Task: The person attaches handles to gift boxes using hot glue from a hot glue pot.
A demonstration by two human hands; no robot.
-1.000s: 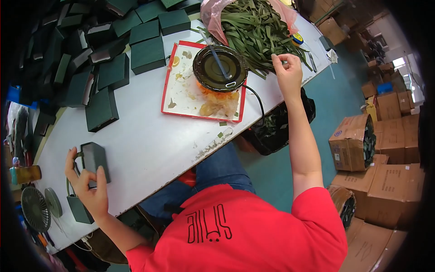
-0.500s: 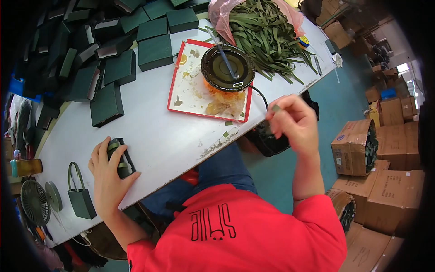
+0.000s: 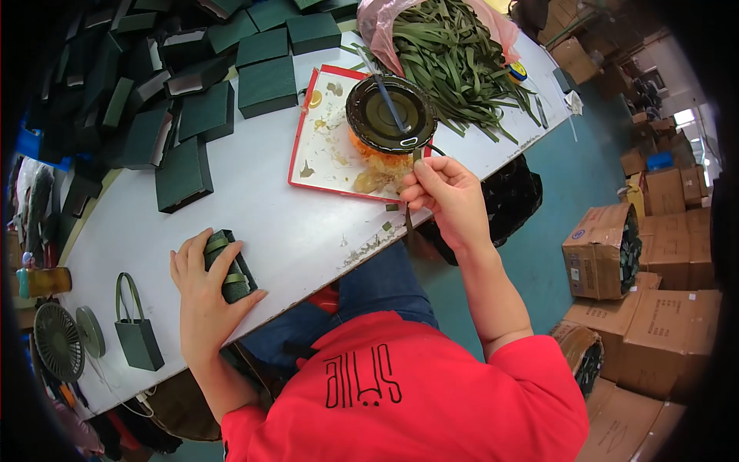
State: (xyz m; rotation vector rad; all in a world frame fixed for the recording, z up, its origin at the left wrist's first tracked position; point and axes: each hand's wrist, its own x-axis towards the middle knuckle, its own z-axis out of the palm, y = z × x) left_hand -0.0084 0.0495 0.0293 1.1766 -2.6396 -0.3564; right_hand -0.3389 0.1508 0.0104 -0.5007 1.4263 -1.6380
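Observation:
My left hand [image 3: 206, 291] is wrapped over a small dark green box [image 3: 241, 288] lying on the table, with green ribbon across it. Thumb and fingers press on its sides. Beside the round black pot [image 3: 356, 132], my right hand [image 3: 450, 202] pinches a narrow green ribbon [image 3: 409, 219]. One end of that ribbon rises to the pot's rim and the other hangs below my fingers. Dark liquid fills the pot, and a brush-like stick [image 3: 391, 104] lies across it. Left of my left hand stands a small green bag-shaped box with a ribbon handle [image 3: 139, 344].
A red-edged white board [image 3: 314, 165], stained with drips, lies under the pot. Behind it a pink plastic bag [image 3: 376, 31] spills green ribbons [image 3: 454, 69]. Many dark green boxes [image 3: 266, 86] cover the table's far left. A fan [image 3: 58, 343] stands left; cartons [image 3: 668, 331] are stacked right.
My right hand has moved left to the pot's edge, and the ribbon in it now shows at full length. My left hand and the small box have shifted a little to the right.

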